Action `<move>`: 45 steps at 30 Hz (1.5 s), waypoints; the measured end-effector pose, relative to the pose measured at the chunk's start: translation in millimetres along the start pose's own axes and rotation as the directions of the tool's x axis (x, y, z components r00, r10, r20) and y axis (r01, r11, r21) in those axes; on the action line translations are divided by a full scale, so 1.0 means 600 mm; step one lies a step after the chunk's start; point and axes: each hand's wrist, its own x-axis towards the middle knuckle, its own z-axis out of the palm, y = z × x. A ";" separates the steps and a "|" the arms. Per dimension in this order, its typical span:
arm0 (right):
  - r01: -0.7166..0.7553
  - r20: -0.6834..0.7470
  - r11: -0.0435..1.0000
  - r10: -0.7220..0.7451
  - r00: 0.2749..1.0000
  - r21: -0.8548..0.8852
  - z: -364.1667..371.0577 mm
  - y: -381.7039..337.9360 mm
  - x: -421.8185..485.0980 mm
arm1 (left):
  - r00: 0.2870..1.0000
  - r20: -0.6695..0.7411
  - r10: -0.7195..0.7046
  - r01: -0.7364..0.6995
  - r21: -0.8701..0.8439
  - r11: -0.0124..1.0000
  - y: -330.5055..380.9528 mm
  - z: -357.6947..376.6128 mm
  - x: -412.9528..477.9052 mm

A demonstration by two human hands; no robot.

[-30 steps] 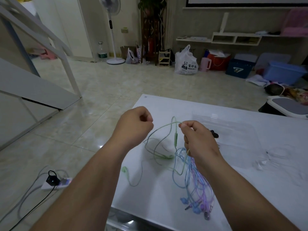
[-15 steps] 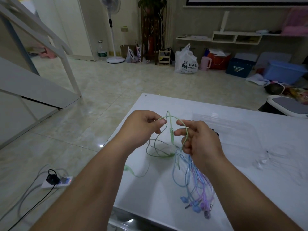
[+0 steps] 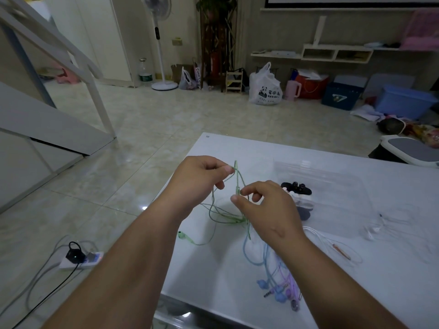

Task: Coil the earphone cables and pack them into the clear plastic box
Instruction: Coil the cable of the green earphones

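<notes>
Left hand (image 3: 199, 181) rose, fingers pinching green earphone cable (image 3: 237, 181) top; right hand (image 3: 268, 210) dropped, pinching same cable lower, above bench (image 3: 356, 293).

Cable (image 3: 236, 179) held between left hand (image 3: 202, 179) and right hand (image 3: 268, 210), above the worktop (image 3: 237, 148). Plastic box (image 3: 337, 184) is set on the worktop beyond and right of the right hand. Cable bundle (image 3: 278, 276) is laid nearer, beneath the right wrist. Power strip (image 3: 82, 257) is located on the floor (image 3: 166, 119), left of the left forearm.

White table (image 3: 392, 293) with clear plastic box (image 3: 337, 181), blue and purple earphones (image 3: 280, 289), white earphones (image 3: 374, 230)
</notes>
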 end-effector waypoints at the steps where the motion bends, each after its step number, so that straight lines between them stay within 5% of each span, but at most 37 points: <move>1: 0.005 0.002 1.000 -0.005 1.000 -0.007 0.001 -0.001 0.000 | 1.000 0.010 -0.007 0.007 -0.004 1.000 0.000 -0.001 -0.001; 5: -0.009 -0.032 0.977 0.017 0.999 0.215 -0.006 -0.012 0.006 | 0.995 0.052 -0.086 0.084 0.036 0.996 0.002 -0.004 -0.003; 7: -0.071 -0.023 0.896 0.090 0.996 0.439 -0.019 -0.020 0.010 | 0.988 -0.005 -0.151 0.148 0.239 0.960 -0.004 -0.009 0.002; 9: -0.082 -0.005 0.854 0.098 0.995 0.513 -0.031 -0.022 0.012 | 0.983 -0.149 -0.110 0.177 0.580 0.795 -0.017 -0.013 0.007; 11: -0.069 0.025 0.862 0.066 0.998 0.502 -0.037 -0.023 0.012 | 0.983 -0.185 0.005 0.117 0.644 0.756 -0.020 -0.012 0.004; 14: -0.046 0.072 0.871 0.012 0.997 0.490 -0.037 -0.023 0.012 | 0.996 0.004 0.089 -0.083 0.401 0.912 -0.012 -0.003 0.001; 16: -0.038 0.058 0.850 0.009 0.998 0.526 -0.041 -0.023 0.013 | 0.991 0.053 0.126 -0.136 0.378 0.916 -0.010 0.004 0.001; 19: -0.040 0.027 0.840 0.031 0.999 0.542 -0.054 -0.015 0.020 | 0.986 -0.163 0.033 -0.025 0.049 0.998 -0.004 0.000 0.010; 22: -0.043 -0.015 0.900 0.055 0.998 0.435 -0.063 -0.001 0.030 | 0.918 -0.374 -0.130 0.000 -0.328 0.945 0.006 -0.017 0.020; 26: -0.078 -0.200 0.958 0.137 0.970 0.278 -0.072 0.007 0.034 | 0.819 -0.512 -0.258 0.001 -0.448 0.894 0.003 -0.053 0.024; 28: -0.156 -0.205 0.911 0.248 0.947 0.383 -0.074 0.004 0.034 | 0.791 -0.548 -0.274 0.014 -0.431 0.902 -0.002 -0.067 0.026; 30: -0.262 -0.066 0.731 0.386 0.920 0.630 -0.075 -0.008 0.035 | 0.800 -0.560 -0.217 0.044 -0.306 0.951 -0.007 -0.071 0.024; 33: -0.315 0.182 0.317 0.385 0.905 0.894 -0.079 -0.025 0.037 | 0.849 -0.507 -0.151 0.159 -0.027 0.987 -0.009 -0.065 0.016; 35: -0.301 0.228 0.190 0.329 0.916 0.934 -0.083 -0.025 0.038 | 0.873 -0.467 -0.142 0.233 0.145 0.962 -0.012 -0.061 0.015; 37: -0.289 0.254 0.112 0.250 0.934 0.951 -0.083 -0.022 0.037 | 0.906 -0.361 -0.219 0.265 0.081 0.961 -0.013 -0.058 0.015; 39: -0.290 0.267 0.104 0.195 0.944 0.951 -0.080 -0.019 0.035 | 0.938 -0.153 -0.311 0.270 -0.240 0.933 -0.007 -0.051 0.015; 42: -0.248 0.215 0.190 0.178 0.960 0.950 -0.073 -0.024 0.031 | 0.963 0.079 -0.258 0.254 -0.584 0.771 0.012 -0.043 0.007; 45: -0.096 0.035 0.479 0.134 0.990 0.873 -0.073 -0.039 0.024 | 0.975 0.155 -0.157 0.221 -0.671 0.708 0.023 -0.037 -0.002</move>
